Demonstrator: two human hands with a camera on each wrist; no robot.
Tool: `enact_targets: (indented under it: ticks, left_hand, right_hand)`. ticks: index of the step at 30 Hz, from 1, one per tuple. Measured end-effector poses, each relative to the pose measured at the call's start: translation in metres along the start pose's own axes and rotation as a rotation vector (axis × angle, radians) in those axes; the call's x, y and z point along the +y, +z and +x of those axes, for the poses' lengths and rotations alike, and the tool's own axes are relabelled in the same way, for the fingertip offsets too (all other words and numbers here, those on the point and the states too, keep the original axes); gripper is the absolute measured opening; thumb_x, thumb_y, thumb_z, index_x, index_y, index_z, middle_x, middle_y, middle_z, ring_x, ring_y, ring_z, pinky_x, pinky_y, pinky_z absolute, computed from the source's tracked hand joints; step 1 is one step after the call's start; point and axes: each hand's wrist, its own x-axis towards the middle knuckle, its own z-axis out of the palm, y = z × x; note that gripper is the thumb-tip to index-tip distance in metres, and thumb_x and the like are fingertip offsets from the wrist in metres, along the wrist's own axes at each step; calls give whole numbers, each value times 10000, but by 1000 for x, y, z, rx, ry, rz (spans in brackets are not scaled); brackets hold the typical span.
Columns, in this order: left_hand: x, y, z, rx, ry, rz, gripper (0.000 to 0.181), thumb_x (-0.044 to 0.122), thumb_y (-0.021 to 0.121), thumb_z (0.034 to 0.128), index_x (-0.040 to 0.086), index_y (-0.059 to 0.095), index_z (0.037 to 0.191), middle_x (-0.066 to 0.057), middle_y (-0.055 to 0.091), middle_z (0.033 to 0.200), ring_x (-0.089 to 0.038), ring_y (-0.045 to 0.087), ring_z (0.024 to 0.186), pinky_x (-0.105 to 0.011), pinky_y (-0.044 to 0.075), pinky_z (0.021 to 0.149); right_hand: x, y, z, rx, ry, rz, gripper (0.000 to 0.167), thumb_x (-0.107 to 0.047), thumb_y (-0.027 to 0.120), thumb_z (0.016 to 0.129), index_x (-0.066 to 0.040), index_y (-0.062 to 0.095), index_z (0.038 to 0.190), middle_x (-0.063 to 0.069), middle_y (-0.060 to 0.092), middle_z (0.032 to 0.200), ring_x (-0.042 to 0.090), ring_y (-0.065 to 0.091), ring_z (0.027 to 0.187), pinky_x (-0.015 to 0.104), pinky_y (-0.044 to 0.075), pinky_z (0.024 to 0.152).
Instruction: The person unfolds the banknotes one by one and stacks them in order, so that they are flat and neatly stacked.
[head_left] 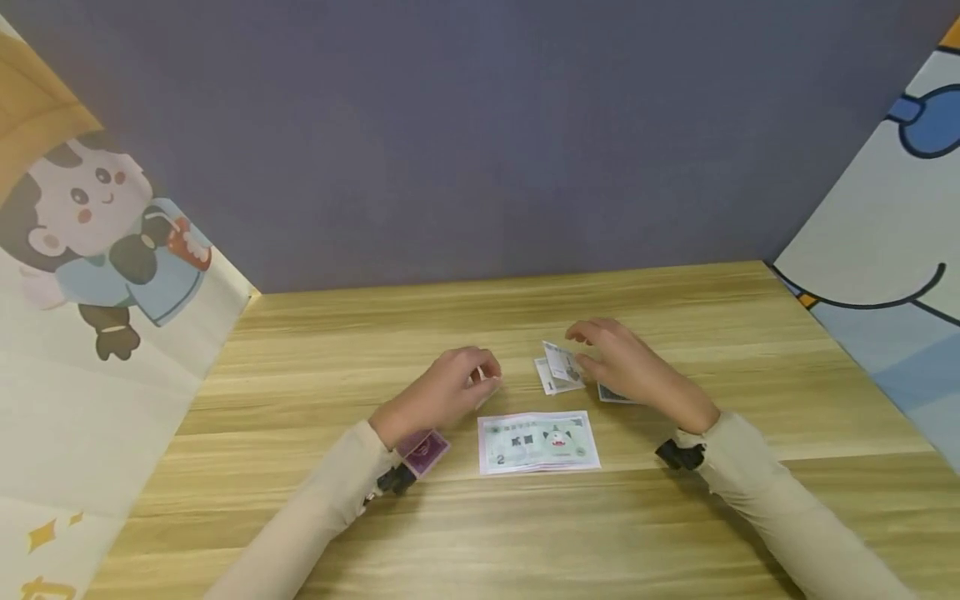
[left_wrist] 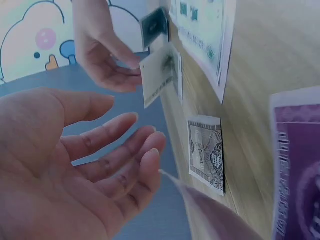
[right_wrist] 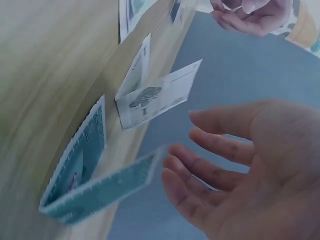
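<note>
My left hand [head_left: 450, 387] hovers with loosely bent fingers and holds nothing. Below it in the left wrist view stand a small folded brown note [left_wrist: 206, 155] and a folded purple note [left_wrist: 300, 165], whose raised flap reaches close to the fingertips. My right hand [head_left: 630, 358] is beside a half-unfolded white note [head_left: 564, 368], its thumb apart from it in the right wrist view. A folded teal note [right_wrist: 82, 160] has its raised, blurred flap by the right fingertips; contact I cannot tell. A larger pale green note [head_left: 538, 443] lies flat between the forearms.
The wooden tabletop [head_left: 540, 533] ends at a grey-blue back panel [head_left: 480, 150]. Cartoon-printed panels stand at left [head_left: 82, 250] and right [head_left: 870, 250]. Black wrist cameras hang under the left cuff [head_left: 396, 478] and the right cuff [head_left: 678, 454].
</note>
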Motion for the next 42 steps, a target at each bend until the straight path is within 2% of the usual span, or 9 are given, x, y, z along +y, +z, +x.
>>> enact_targets:
  ticks: [5, 11, 17, 21, 24, 27, 32, 36, 42]
  left_hand:
    - [-6, 5, 11, -6, -1, -29, 181, 118, 643, 966, -3, 667, 1099, -71, 690, 1022, -158, 647, 871, -246, 538, 762]
    - [-11, 11, 15, -33, -8, -82, 187, 106, 620, 978, -11, 650, 1121, -78, 684, 1019, -175, 650, 894, -251, 543, 771]
    - [-14, 16, 16, -57, -25, -91, 189, 109, 624, 976, -2, 641, 1128, -79, 685, 1027, -164, 652, 909, -241, 540, 797]
    - [-13, 20, 16, -69, -34, -77, 204, 117, 643, 964, 6, 639, 1136, -82, 680, 1046, -151, 642, 900, -254, 539, 800]
    - [-12, 23, 16, -75, -35, -71, 216, 122, 647, 963, 7, 638, 1146, -92, 675, 1069, -144, 630, 894, -268, 536, 800]
    - [-12, 24, 16, -79, -27, -65, 238, 131, 647, 964, 8, 632, 1167, -104, 658, 1109, -158, 616, 914, -280, 530, 807]
    - [-11, 23, 14, -64, -32, -72, 321, 156, 646, 966, 14, 590, 1248, -114, 563, 1222, -211, 575, 963, -307, 516, 804]
    - [-12, 23, 16, -49, -54, -101, 374, 186, 641, 973, 29, 550, 1300, -135, 536, 1267, -239, 571, 984, -320, 516, 799]
    - [-13, 26, 20, -14, -51, -170, 334, 201, 639, 981, 29, 572, 1260, -107, 629, 1170, -190, 619, 932, -278, 536, 789]
  right_hand:
    - [5, 10, 12, -87, 44, 35, 361, -6, 654, 915, 76, 595, 1262, 238, 623, 1241, 397, 582, 1146, 528, 501, 934]
    - [5, 20, 15, -160, 69, 15, 494, -129, 769, 858, 33, 590, 1288, 223, 601, 1269, 403, 531, 1196, 533, 439, 1003]
    - [8, 22, 14, -193, 109, 58, 546, -186, 812, 840, -19, 588, 1309, 172, 580, 1220, 333, 514, 1102, 480, 462, 902]
    - [9, 20, 17, -235, 179, 94, 562, -246, 826, 829, -27, 595, 1291, 149, 539, 1193, 307, 491, 1077, 472, 456, 897]
    - [8, 20, 19, -245, 222, 94, 531, -267, 830, 822, -28, 616, 1245, 118, 514, 1132, 264, 478, 988, 419, 447, 827]
    - [6, 21, 20, -203, 194, 112, 397, -227, 801, 847, -39, 649, 1162, 83, 528, 1074, 217, 464, 899, 366, 418, 753]
    - [4, 24, 21, -127, 81, 254, 131, -111, 685, 937, -61, 674, 1058, 33, 633, 899, 167, 523, 705, 318, 457, 631]
    - [4, 25, 22, -107, 44, 337, 79, -84, 658, 955, -77, 683, 1029, 9, 641, 797, 149, 489, 599, 272, 422, 533]
    - [-3, 24, 20, -83, 25, 425, 55, -116, 658, 966, -124, 689, 1011, -3, 669, 864, 141, 474, 606, 260, 420, 568]
